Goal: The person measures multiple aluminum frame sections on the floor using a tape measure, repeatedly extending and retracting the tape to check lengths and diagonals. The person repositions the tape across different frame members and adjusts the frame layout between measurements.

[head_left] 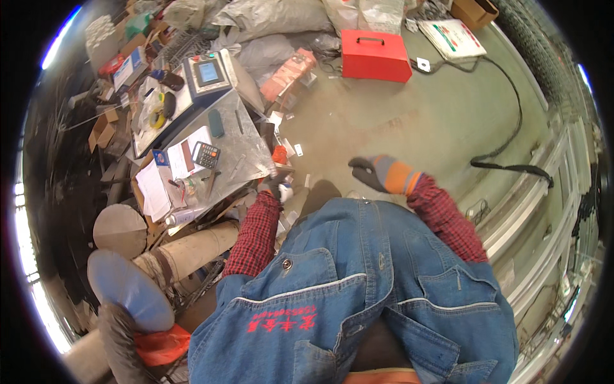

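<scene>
My right hand (382, 175), in a grey and orange work glove with dark fingertips, hangs over the greenish floor (384, 121). Its fingers are loosely bent with a small gap between them, and nothing shows in them. Beside the near corner of a grey metal table (246, 150) is my left hand (275, 187), also gloved and partly hidden by its red checked sleeve (256, 230). Something white lies against that hand; whether the fingers hold it is unclear. Close by on the table are a calculator (206, 155), papers (153, 190) and a teal case (215, 123).
A control box with a screen (208, 72) stands behind the table. Farther off are a red toolbox (374, 56), a black cable (517, 121) and a white sack (451, 38). Pale metal profiles (531, 217) run along the right; a large roll (198, 249) lies at left.
</scene>
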`<state>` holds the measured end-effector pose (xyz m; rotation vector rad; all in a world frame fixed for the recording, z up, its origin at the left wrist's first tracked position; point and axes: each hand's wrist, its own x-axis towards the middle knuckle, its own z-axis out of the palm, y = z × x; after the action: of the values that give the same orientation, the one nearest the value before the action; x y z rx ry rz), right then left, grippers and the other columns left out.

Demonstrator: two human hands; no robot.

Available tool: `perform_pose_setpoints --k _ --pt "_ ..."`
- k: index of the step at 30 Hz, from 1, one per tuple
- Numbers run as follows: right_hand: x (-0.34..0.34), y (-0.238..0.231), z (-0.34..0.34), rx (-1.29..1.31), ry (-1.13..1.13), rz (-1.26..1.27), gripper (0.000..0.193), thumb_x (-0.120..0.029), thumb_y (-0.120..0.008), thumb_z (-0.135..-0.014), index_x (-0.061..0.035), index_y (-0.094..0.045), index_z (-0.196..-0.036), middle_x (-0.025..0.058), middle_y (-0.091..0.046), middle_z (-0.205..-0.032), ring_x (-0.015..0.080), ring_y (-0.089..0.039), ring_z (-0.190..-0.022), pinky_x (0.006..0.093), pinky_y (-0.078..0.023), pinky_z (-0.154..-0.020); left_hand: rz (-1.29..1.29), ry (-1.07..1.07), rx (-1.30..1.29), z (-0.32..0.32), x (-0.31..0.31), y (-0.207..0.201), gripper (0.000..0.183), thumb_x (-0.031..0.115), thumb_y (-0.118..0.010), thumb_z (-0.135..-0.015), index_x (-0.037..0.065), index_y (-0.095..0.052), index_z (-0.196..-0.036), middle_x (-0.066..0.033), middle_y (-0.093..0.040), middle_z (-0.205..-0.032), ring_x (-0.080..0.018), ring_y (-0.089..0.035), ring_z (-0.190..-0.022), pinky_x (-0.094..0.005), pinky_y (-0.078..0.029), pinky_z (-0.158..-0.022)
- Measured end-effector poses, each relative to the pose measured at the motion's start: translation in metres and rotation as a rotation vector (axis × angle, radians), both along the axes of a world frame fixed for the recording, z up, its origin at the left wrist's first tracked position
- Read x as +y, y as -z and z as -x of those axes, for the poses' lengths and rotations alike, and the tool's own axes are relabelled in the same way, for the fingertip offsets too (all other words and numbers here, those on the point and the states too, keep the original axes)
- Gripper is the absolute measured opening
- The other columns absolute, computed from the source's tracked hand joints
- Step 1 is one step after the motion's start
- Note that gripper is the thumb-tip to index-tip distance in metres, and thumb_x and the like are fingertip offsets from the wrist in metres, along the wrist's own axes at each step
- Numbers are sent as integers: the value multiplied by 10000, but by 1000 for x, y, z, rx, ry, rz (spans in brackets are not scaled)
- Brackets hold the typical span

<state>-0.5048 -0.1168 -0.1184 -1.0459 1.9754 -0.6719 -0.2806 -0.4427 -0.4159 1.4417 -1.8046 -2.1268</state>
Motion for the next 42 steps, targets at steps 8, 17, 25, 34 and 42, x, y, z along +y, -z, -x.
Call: perform_pose_setpoints --k 8,17,25,34,42 --pt "-93 -235 20 275 -560 328 353 -211 -624 -895 -59 -628 -1214 118 -670 -1183 324 -657 -1071 442 -546 -858 258 -13 -515 32 -214 93 507 417 -730 -928 -24 -709 -1176 -165 -725 -1118 -265 -691 -1012 -425 -543 -862" --pt "-194 -227 93 126 -456 463 314 -264 -618 -933 -58 -660 -1166 121 -689 -1156 326 -671 -1033 442 -549 -843 220 -72 -484 116 -279 113 471 394 -735 -928 -16 -699 -1158 -154 -719 -1065 -250 -684 -969 -413 -543 -832" --pt "-175 -221 176 211 -289 512 320 -302 -615 -950 -59 -684 -1146 134 -710 -1107 331 -687 -988 431 -551 -845 286 -106 -499 160 -256 88 440 373 -739 -927 -8 -691 -1141 -145 -713 -1017 -238 -678 -931 -403 -542 -805" --pt "37 -139 315 361 393 486 339 -343 -612 -969 -59 -712 -1124 148 -732 -1052 336 -706 -936 419 -552 -846 330 -42 -409 304 -124 64 405 350 -744 -926 1 -681 -1122 -134 -707 -964 -223 -671 -888 -391 -541 -775" --pt "607 110 445 -6 2054 612 376 -314 -651 -991 -86 -671 -1290 72 -733 -1024 195 -681 -801 346 -562 -692 253 -7 -314 445 97 61 376 329 -749 -926 8 -672 -1106 -125 -701 -916 -210 -664 -850 -380 -541 -748"
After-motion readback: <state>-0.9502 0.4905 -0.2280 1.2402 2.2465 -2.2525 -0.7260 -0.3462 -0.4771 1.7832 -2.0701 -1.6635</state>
